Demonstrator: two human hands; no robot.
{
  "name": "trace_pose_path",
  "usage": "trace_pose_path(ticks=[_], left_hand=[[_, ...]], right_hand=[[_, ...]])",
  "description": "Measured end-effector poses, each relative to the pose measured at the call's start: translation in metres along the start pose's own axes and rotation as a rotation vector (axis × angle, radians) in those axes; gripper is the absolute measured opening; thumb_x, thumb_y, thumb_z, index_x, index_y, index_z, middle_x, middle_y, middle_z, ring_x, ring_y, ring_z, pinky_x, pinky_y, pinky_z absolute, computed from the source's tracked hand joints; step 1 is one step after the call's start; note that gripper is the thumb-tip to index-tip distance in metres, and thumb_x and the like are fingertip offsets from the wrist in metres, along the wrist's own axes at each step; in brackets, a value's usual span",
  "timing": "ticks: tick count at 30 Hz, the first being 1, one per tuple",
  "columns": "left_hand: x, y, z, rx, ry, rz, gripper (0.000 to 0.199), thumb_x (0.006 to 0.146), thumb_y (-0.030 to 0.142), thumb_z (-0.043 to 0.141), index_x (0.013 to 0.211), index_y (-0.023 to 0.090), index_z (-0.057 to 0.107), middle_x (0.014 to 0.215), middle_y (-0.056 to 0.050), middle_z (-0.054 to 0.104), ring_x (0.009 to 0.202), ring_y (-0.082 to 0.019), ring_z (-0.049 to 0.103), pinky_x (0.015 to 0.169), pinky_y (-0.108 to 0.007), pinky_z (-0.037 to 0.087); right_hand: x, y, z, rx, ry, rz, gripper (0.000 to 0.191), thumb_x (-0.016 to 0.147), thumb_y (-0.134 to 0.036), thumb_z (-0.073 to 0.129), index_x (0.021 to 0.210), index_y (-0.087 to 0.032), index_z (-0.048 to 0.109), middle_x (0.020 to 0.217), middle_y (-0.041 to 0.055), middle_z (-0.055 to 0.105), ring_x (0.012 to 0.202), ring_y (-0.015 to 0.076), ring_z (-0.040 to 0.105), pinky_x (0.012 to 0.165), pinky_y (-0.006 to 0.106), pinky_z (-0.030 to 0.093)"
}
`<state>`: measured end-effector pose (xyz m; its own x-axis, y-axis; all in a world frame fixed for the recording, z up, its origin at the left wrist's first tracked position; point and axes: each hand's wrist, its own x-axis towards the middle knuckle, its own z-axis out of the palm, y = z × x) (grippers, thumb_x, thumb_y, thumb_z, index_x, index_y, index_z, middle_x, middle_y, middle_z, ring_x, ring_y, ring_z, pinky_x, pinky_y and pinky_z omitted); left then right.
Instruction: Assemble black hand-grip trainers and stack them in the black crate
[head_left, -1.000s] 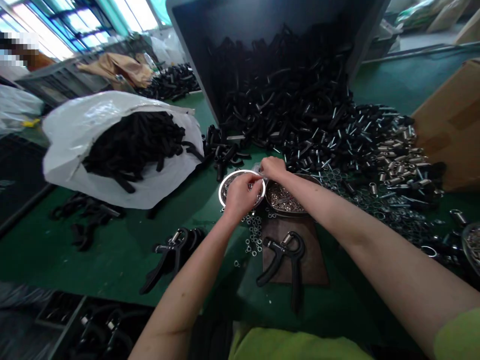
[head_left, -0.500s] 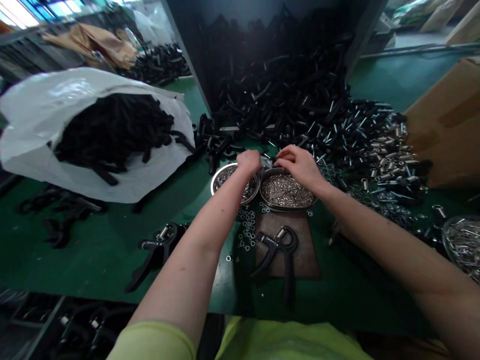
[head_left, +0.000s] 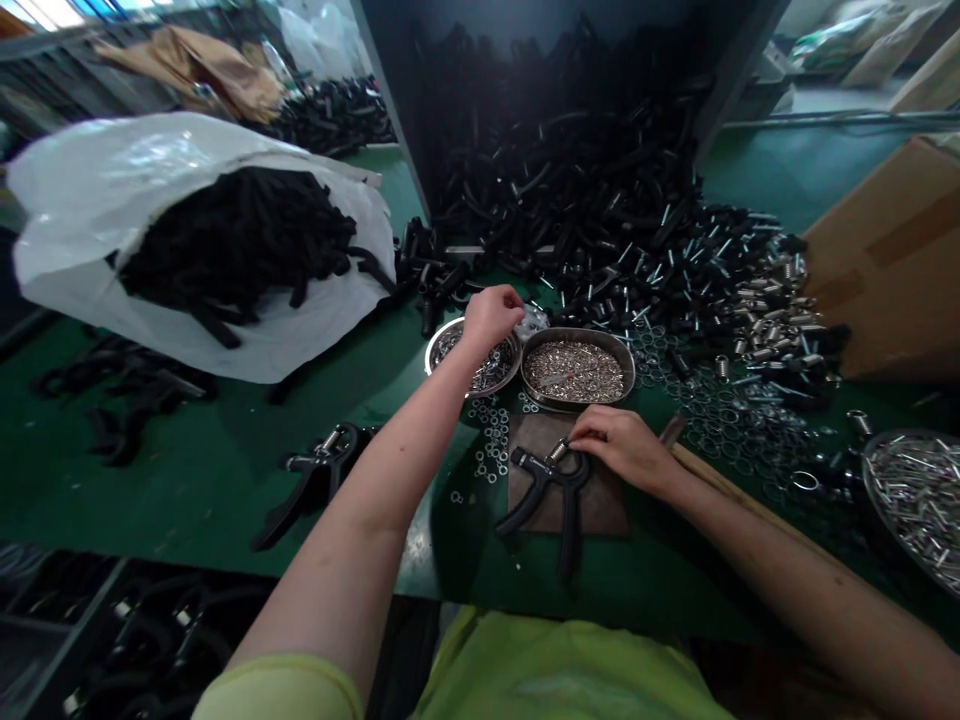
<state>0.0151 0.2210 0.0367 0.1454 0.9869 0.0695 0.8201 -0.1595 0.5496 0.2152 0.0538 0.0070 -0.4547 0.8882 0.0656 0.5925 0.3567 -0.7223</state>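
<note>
The black hand grip (head_left: 568, 510) lies on a brown mat (head_left: 611, 505) on the green table (head_left: 225, 485), its handles spread towards the person and their ends reaching past the mat. The right hand (head_left: 619, 445) is at its top, thumb and fingers drawn close together beside the metal spring (head_left: 557, 450); whether they pinch anything is too small to tell.

The left hand (head_left: 491, 315) is over the far side of a round bowl (head_left: 430, 358) of metal parts, fingers curled near a clear plastic bag (head_left: 534, 318). I cannot tell whether it holds a part.

An oval tin (head_left: 631, 372) of small metal pieces sits beside the bowl, with loose nuts (head_left: 495, 440) nearer the person.

The step in hand looks like fine handling around the spring and the small parts. Any move there calls for a light, exact fingertip pinch while the grip keeps steady.
</note>
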Motion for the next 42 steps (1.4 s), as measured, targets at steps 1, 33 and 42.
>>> trace_pose_path(ticks=[1, 33, 42], left_hand=[[-0.010, 0.000, -0.003, -0.132, 0.011, 0.023, 0.018, 0.076, 0.022, 0.060, 0.091, 0.015, 0.067, 0.091, -0.007, 0.069, 0.087, -0.017, 0.061, 0.081, -0.030, 0.045], [-0.195, 0.015, 0.041, -0.357, -0.352, -0.002, 0.006, 0.069, 0.018, 0.071, 0.074, 0.020, 0.068, 0.095, -0.001, 0.057, 0.098, -0.019, 0.053, 0.091, -0.033, 0.038], [-0.193, 0.014, 0.042, -0.415, -0.346, -0.047, 0.006, 0.067, 0.019, 0.073, 0.072, 0.019, 0.070, 0.094, -0.001, 0.057, 0.095, -0.017, 0.054, 0.090, -0.030, 0.039]], right_hand=[[0.001, 0.000, 0.001, -0.017, -0.008, -0.002, 0.009, 0.081, -0.015, 0.061, 0.075, -0.018, 0.067, 0.079, 0.0028, 0.065, 0.076, 0.0150, 0.060, 0.070, 0.027, 0.044], [-0.139, 0.039, -0.034, -0.690, 0.223, 0.339, 0.037, 0.087, -0.044, 0.047, 0.110, -0.017, 0.057, 0.097, 0.0121, 0.061, 0.090, 0.0297, 0.055, 0.074, 0.042, 0.046], [-0.144, 0.018, -0.033, -0.354, 0.260, 0.573, 0.037, 0.089, -0.045, 0.040, 0.101, -0.016, 0.059, 0.089, 0.0104, 0.067, 0.074, 0.0246, 0.064, 0.061, 0.036, 0.051]])
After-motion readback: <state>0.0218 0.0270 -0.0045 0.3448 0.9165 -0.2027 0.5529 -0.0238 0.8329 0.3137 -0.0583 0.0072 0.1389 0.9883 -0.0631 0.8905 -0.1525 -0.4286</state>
